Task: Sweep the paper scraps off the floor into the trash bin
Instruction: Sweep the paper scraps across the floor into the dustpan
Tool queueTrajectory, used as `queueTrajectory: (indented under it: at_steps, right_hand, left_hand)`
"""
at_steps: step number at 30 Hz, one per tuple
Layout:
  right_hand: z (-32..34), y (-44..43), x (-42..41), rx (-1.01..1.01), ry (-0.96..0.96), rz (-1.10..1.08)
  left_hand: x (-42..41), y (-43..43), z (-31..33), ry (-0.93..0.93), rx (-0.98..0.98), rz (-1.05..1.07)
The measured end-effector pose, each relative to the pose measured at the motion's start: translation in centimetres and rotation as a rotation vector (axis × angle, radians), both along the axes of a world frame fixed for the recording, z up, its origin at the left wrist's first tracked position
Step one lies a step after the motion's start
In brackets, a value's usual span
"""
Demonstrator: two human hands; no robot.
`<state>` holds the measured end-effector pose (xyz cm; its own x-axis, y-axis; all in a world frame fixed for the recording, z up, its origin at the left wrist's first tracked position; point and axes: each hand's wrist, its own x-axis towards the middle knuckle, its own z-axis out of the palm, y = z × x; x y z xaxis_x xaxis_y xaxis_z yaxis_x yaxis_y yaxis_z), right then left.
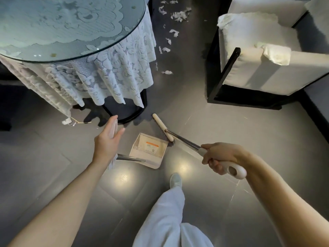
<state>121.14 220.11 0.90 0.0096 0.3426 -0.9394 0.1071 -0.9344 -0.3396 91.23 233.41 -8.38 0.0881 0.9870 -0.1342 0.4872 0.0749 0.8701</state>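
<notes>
Your right hand [225, 157] grips the broom [183, 142]; left hand [106, 139], fingers straight, by the dustpan [149, 150] handle. Paper scraps [174, 32] lie ahead.

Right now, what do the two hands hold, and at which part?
The right hand grips the broom by the white grip at its handle's end. The left hand is open beside the handle of the dustpan and grips nothing.

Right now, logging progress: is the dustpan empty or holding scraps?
Empty: only an orange label shows inside the dustpan; nothing else.
</notes>
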Motion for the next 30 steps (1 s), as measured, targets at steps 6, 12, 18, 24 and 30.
queueTrajectory:
  at_steps: [6, 12, 18, 24, 30]
  right_hand:
    - [-2.1, -7.1, -4.5, 0.047, -0.094, -0.152]
    - [-4.3, -12.1, -9.4, 0.089, -0.213, 0.038]
    - [-7.6, -14.9, -17.5, 0.08, -0.15, 0.124]
    - [-6.5, -15.5, -27.2, -0.034, 0.123, -0.076]
    - [-1.4, -12.4, -31.3, -0.044, 0.144, -0.06]
  left_hand:
    - [-6.3, -6.6, 1.0, 0.057, 0.088, -0.122]
    - [-12.8, -11.6, 2.2, 0.201, 0.019, -0.201]
    - [-15.2, -13.8, 0.2, 0.281, -0.003, -0.269]
    - [-17.5, -12.1, -0.5, 0.216, 0.045, -0.29]
    - [-23.9, -10.9, -0.4, 0.211, 0.068, -0.308]
